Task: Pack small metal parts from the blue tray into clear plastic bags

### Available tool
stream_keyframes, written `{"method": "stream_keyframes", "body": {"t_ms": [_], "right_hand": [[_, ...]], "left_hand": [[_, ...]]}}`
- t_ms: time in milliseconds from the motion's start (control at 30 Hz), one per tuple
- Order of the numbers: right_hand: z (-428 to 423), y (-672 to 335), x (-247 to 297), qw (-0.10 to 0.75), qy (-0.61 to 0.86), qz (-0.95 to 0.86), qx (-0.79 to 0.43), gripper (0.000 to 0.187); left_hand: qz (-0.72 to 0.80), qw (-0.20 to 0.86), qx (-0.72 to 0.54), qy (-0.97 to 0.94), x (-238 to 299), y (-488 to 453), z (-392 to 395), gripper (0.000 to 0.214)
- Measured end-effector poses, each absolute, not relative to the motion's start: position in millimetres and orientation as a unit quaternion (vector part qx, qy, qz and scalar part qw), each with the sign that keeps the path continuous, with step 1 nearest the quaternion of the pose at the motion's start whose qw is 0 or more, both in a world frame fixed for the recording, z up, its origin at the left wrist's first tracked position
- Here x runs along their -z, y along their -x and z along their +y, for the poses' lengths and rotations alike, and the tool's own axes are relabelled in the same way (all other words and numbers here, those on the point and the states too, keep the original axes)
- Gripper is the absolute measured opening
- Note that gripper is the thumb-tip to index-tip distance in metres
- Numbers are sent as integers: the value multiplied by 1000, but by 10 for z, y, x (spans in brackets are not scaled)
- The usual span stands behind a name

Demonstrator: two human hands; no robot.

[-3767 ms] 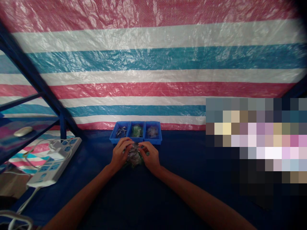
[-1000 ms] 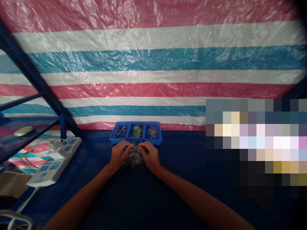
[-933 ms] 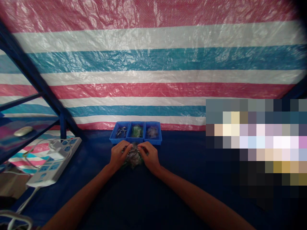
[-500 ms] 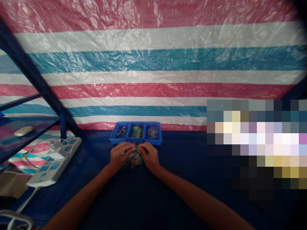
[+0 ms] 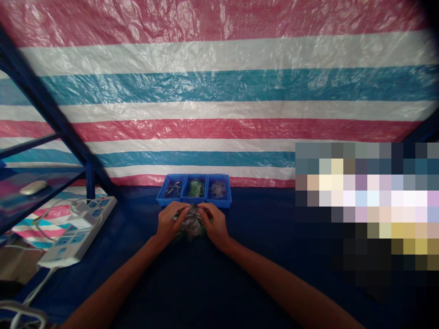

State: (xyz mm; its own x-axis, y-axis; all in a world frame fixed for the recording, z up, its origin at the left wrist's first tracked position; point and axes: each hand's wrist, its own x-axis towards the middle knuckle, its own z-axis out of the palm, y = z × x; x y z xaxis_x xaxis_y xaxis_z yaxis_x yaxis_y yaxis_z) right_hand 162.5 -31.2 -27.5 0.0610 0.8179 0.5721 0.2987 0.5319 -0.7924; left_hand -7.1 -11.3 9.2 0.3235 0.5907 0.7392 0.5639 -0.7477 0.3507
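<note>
A small heap of mixed pieces, with clear, greenish and thin metal bits, lies on the dark blue table between my hands. My left hand curls over the heap's left side, thumb and forefinger close together at its far edge. From the right, my right hand bends in the same way, its fingertips a short gap from the left ones. Whatever sits between the fingertips is too small to make out. Just beyond, a blue three-part bin holds metal pins, green pieces and clear pieces.
At left lies a white power strip with a plugged-in adapter and cables. A pale computer mouse rests on a shelf behind a blue frame. A striped plastic sheet hangs behind the table. The right side is pixelated.
My left fingers have drawn back slightly to the left from the right fingertips, so more of the heap's far part shows. The bin has stayed in place.
</note>
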Motion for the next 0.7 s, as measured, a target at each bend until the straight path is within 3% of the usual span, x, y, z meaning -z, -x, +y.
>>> {"method": "stream_keyframes", "body": {"t_ms": [700], "right_hand": [[-321, -1617, 290, 603, 437, -626, -233, 24]], "left_hand": [[347, 27, -443, -826, -42, 66, -45, 19]]}}
